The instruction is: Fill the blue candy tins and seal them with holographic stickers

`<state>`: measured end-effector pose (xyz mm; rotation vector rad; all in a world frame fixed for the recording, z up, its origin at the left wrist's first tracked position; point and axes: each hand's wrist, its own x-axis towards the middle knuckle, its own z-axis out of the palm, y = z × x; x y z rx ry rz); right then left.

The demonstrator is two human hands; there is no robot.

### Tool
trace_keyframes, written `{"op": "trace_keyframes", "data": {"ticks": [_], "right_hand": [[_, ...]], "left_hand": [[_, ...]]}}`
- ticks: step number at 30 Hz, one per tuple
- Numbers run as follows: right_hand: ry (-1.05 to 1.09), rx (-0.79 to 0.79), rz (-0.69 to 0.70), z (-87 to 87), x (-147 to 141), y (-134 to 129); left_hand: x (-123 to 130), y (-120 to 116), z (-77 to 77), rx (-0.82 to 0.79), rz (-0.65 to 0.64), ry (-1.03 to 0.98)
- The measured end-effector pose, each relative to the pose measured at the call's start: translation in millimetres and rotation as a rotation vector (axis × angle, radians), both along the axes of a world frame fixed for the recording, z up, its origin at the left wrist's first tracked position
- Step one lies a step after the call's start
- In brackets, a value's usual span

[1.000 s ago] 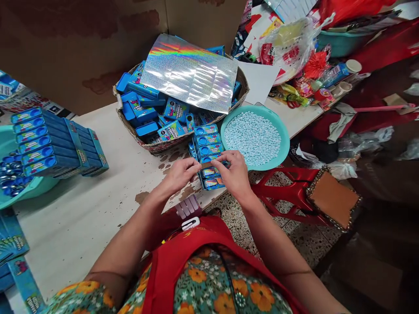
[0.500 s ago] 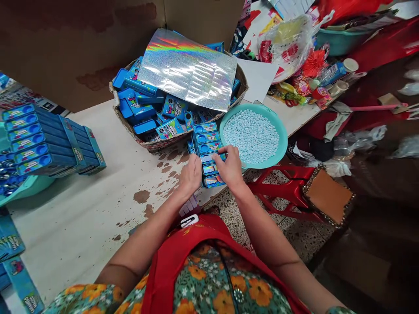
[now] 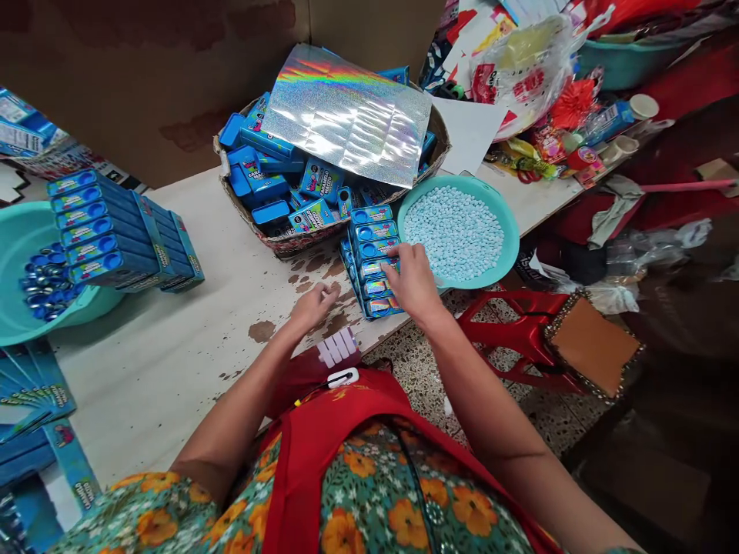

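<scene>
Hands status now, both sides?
Left hand: partly open, fingers loosely curled, nothing visible in it, off the boxes.
Right hand: fingers bent, touching the row of blue boxes; whether it grips anything can't be told.

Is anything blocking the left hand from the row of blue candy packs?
Nothing visible does: stained white tabletop shows in the gap between the left hand and the row of blue candy packs. The right hand touches the packs from the other side.

left basin [image 3: 16, 308]: cut off by edge | box row [image 3: 376, 231]: partly behind right hand [image 3: 416, 283]
</scene>
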<state>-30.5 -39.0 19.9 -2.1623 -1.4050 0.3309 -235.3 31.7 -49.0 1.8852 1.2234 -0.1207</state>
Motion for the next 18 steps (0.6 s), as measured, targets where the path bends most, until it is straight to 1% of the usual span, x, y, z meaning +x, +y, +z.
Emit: {"op": "trace_keyframes", "data": {"ticks": [1,2,3,5,6,7,8,9,10,11,13,15,16,18], "right_hand": [[0.043,0.006,0.040,3.5,6,-4],[0.066,0.033,0.051,8.0,10,-10],[0.066,0.080,0.029,13.1,11,-16],[0.031,0.209,-0.041,21.9,-2,-30],[0.029,0.265,-0.028,23.5,-14,-37],[0.057,0.287,0.046,21.8,-29,-42],[0.113,0.271,0.193,16.1,-47,-47],[0.174,0.219,0.366,6.3,-65,-50],[0.217,0.133,0.514,-7.2,-81,-52],[0.225,0.051,0.594,-23.3,-96,-53],[0.166,-0.100,0.694,-57.8,-117,-51],[0.082,-0.200,0.813,-86.5,-126,-49],[0.046,-0.230,0.871,-96.5,-127,-48],[-0.007,-0.263,0.956,-107.6,-124,-49]], "left_hand": [[-17,-2,-1.7,-0.053,-0.049,-0.012],[-34,-5,-3.4,-0.118,-0.107,-0.016],[-49,-10,-5.0,-0.190,-0.165,-0.009],[-74,-23,-8.1,-0.292,-0.241,0.025],[-83,-29,-9.5,-0.305,-0.246,0.049],[-90,-35,-10.9,-0.296,-0.235,0.073],[-94,-40,-12.3,-0.272,-0.218,0.096],[-97,-43,-13.5,-0.239,-0.199,0.118],[-98,-45,-14.7,-0.208,-0.186,0.138],[-99,-46,-16.0,-0.181,-0.179,0.156],[-99,-46,-18.9,-0.146,-0.179,0.173],[-99,-45,-23.0,-0.146,-0.158,0.163],[-99,-44,-25.7,-0.158,-0.140,0.158],[-100,-43,-31.9,-0.188,-0.098,0.150]]}}
